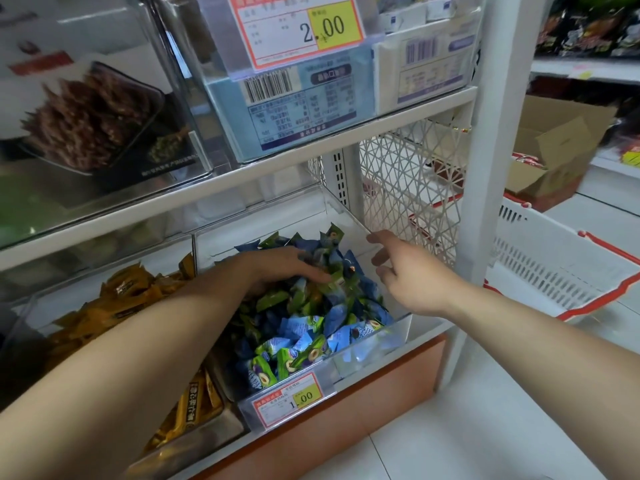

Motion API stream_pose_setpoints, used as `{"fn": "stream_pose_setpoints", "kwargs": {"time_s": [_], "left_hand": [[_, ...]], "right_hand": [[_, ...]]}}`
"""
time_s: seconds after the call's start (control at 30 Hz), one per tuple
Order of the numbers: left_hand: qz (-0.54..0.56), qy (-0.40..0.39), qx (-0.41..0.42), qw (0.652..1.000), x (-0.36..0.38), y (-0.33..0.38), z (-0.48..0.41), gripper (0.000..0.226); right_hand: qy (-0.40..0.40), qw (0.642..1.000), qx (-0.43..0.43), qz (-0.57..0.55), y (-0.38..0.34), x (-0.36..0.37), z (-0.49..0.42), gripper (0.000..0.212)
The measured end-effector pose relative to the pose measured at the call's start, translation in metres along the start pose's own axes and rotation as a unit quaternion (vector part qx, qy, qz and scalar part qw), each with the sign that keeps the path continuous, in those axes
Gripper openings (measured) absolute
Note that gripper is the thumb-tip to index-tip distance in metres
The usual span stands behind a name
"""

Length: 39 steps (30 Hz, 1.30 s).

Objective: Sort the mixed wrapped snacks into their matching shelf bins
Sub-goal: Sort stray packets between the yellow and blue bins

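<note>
Wrapped snacks (311,327), blue and green, fill the clear bin (401,323) beneath the left grip (287,268), which rests flat-fingered on them. The right grip (405,275) hovers alongside, loosely spread, empty.

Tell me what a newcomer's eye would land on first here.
A heap of blue and green candies fills the clear bin at lower centre, with the left hand lying on top and the right hand, fingers spread, at the bin's right wall. Above, a big red and yellow price tag reading 2.00 hangs at the upper shelf. Orange snacks fill the neighbouring bin on the left.
</note>
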<state>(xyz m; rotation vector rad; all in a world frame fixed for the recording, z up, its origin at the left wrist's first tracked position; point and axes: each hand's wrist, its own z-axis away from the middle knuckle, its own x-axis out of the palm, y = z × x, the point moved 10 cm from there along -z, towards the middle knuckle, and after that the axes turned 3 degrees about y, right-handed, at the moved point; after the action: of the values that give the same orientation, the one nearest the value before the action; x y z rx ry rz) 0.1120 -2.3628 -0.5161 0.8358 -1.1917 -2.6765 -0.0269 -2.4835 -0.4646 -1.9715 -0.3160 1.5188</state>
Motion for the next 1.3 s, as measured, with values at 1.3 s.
{"fn": "stream_pose_setpoints", "kwargs": {"time_s": [1.3], "left_hand": [[-0.180, 0.259, 0.239, 0.918, -0.063, 0.016, 0.084, 0.024]], "right_hand": [[-0.165, 0.978, -0.045, 0.119, -0.064, 0.073, -0.046, 0.024]]}}
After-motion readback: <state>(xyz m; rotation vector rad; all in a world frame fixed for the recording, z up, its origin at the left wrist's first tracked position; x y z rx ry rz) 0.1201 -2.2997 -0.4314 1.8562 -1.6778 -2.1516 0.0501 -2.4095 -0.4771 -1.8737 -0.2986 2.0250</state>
